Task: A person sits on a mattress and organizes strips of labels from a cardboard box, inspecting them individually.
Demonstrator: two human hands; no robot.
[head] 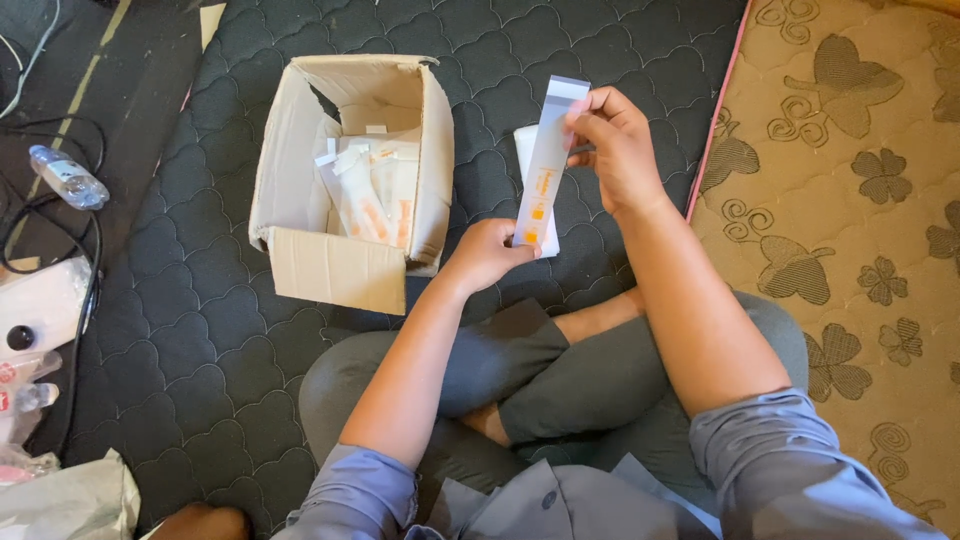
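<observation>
Above the lap, left hand (487, 255) & right hand (612, 140) pinch a long white-orange packet (545, 175); more packets stand in cardboard box (335, 265) nearby.

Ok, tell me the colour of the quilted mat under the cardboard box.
Black quilted mat, stitched in scalloped shapes; head view shows it.

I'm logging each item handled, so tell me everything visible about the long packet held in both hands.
The long packet is a narrow, flat clear-plastic sleeve with a white insert bearing orange marks and a translucent flap on top. It stands nearly upright, leaning slightly right, above the dark quilted mat. The right hand pinches its upper end; the left hand grips its bottom.
</observation>
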